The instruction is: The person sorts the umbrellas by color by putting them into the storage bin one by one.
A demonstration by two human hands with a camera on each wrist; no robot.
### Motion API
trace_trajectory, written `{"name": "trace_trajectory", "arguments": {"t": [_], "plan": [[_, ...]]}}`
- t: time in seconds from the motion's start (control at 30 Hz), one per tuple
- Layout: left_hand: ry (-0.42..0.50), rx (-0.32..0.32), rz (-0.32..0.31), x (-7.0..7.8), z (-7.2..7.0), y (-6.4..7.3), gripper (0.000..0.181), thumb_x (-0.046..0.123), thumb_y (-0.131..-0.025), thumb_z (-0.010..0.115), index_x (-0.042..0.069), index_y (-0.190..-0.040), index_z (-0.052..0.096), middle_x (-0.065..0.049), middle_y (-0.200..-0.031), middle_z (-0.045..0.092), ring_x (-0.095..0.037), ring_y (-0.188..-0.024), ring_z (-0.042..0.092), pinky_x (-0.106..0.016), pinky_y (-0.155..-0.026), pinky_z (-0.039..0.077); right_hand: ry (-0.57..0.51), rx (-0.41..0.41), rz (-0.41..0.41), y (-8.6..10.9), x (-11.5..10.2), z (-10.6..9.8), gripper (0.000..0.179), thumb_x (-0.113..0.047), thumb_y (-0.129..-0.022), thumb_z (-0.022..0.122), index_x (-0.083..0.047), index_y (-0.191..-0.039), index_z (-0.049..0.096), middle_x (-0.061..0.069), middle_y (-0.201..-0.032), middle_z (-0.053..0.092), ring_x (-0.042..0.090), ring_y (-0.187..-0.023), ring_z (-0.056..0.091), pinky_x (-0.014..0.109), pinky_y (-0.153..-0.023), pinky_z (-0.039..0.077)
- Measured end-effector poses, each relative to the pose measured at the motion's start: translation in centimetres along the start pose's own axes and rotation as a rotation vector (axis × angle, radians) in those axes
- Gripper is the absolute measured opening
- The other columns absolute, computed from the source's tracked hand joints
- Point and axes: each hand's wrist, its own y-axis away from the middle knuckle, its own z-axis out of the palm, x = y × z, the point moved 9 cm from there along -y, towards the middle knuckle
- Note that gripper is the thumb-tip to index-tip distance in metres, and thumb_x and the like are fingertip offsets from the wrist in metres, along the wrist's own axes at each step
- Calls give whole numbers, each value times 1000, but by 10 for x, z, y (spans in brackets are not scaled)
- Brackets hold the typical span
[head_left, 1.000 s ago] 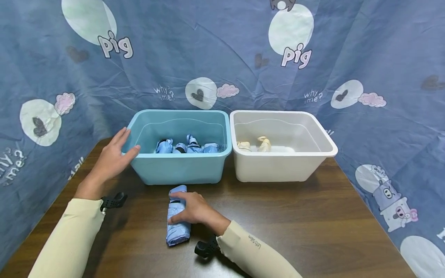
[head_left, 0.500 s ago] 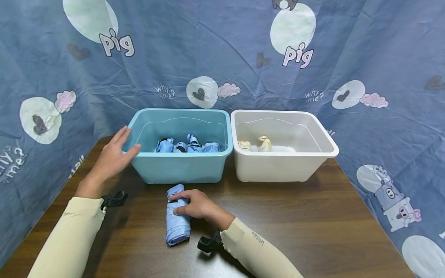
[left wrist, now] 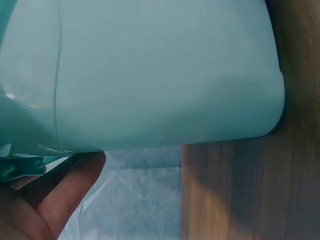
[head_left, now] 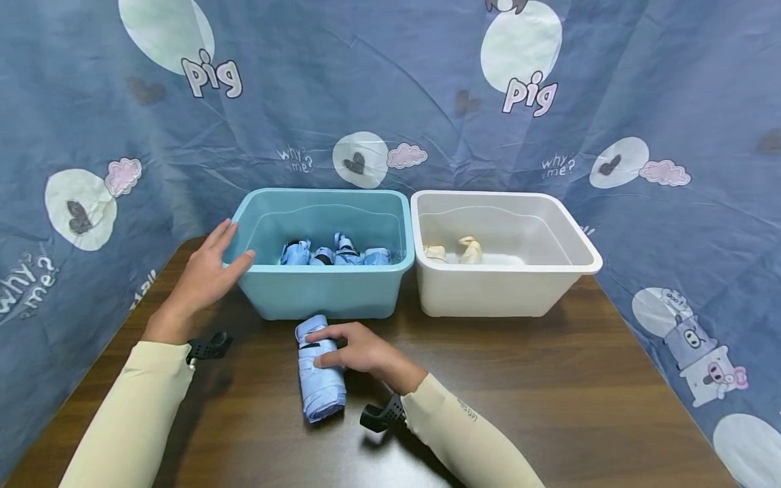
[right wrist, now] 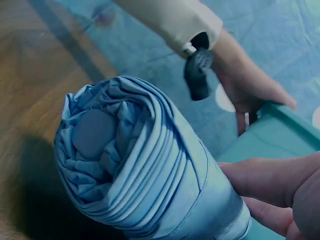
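Observation:
A folded light-blue umbrella (head_left: 323, 393) lies lengthwise in front of the teal bin (head_left: 329, 295), over the wooden table. My right hand (head_left: 369, 351) grips it from the right side, thumb and fingers around its upper half near a dark strap. In the right wrist view the umbrella's (right wrist: 175, 165) rolled end, with a round blue cap, faces the camera. My left hand (head_left: 204, 278) holds the teal bin's left front corner at the rim. The left wrist view shows fingers (left wrist: 77, 187) just under that rim, outside the wall. Several blue folded umbrellas (head_left: 348, 254) lie inside this bin.
A white bin (head_left: 500, 295) stands directly right of the teal one, with two cream folded umbrellas (head_left: 471, 251) showing inside. A patterned blue cloth (head_left: 390, 88) hangs behind the brown table (head_left: 518, 379). Both wrists wear black camera bands.
My right hand has shifted slightly up its grip, and the umbrella has moved a little toward the teal bin and tilted. The left hand stays at the bin's rim.

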Motion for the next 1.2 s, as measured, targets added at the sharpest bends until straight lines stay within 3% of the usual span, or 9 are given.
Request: {"name": "trace_trajectory", "arguments": {"t": [0.13, 0.4, 0.73, 0.93, 1.2], "plan": [[0, 5, 2, 1, 1, -2, 77, 45, -97, 48, 2, -154, 18, -18, -160, 10, -50, -140, 17, -70, -103, 21, -27, 11, -16, 6, -9, -8, 38, -15, -80, 79, -25, -116, 73, -3, -103, 60, 13, -85, 55, 26, -62, 47], [-14, 2, 0, 1, 1, -4, 76, 44, -98, 48, 3, -154, 19, -18, -160, 11, -51, -139, 18, -71, -102, 22, -138, -28, -43, 31, -28, -13, 40, -13, -83, 76, -26, -120, 70, -2, -113, 62, 13, -92, 62, 30, -74, 54], [9, -9, -19, 1, 0, -2, 77, 45, -98, 48, 4, -154, 17, -15, -161, 8, -49, -141, 15, -70, -104, 20, -162, -58, -123, 67, -73, -33, 41, -12, -85, 74, -25, -124, 68, -1, -121, 58, 18, -94, 64, 29, -79, 52], [0, -14, -21, 1, -3, 0, 77, 46, -98, 48, 4, -154, 16, -16, -161, 8, -49, -141, 14, -71, -103, 20, -152, 7, -92, 76, -99, -56, 40, -17, -85, 75, -29, -123, 68, 0, -124, 56, 21, -97, 61, 31, -79, 53], [-4, -35, -34, 2, 0, -1, 78, 45, -98, 48, 5, -155, 14, -15, -161, 6, -50, -140, 14, -72, -101, 20, -152, 85, -149, 73, -134, -92, 42, -16, -86, 74, -24, -126, 66, 2, -127, 53, 19, -99, 59, 34, -80, 54]]}}
